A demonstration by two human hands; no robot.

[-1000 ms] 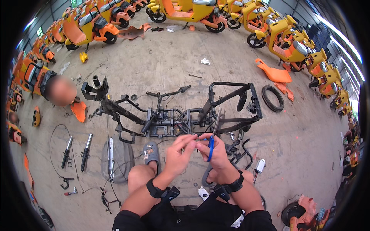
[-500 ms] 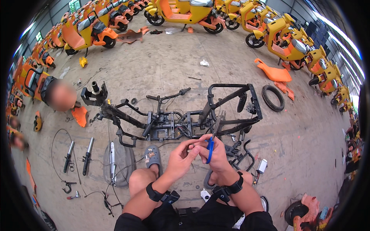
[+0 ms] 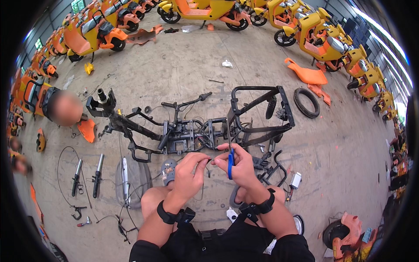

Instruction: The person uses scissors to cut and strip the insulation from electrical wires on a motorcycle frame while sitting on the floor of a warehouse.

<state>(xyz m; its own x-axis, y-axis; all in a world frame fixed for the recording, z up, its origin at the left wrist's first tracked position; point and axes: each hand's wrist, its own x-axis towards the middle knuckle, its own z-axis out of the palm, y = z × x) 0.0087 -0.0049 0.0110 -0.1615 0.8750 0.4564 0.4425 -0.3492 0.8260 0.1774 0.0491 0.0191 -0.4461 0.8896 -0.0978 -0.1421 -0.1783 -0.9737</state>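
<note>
My right hand (image 3: 240,168) grips blue-handled scissors (image 3: 231,165), their long blades pointing up toward the black bare scooter frame (image 3: 187,142). My left hand (image 3: 188,172) pinches a thin dark piece (image 3: 208,160), perhaps wire, too small to make out clearly. The fingertips of both hands are close, just below the middle of the frame. A grey clog (image 3: 168,170) on one of my feet shows behind my left hand. Loose black tubular parts (image 3: 275,168) lie beyond my right hand.
Fork tubes (image 3: 97,179), a grey bag (image 3: 139,187) and cables lie at left. A tyre (image 3: 307,102), orange panels (image 3: 305,74) and a silver box (image 3: 296,180) lie at right. Rows of yellow-orange scooters (image 3: 196,11) surround the floor; blurred round patches (image 3: 65,107) appear at left.
My hands have drawn a little apart, the left toward the left and the right slightly upward with the scissors. The whole view has shifted slightly.
</note>
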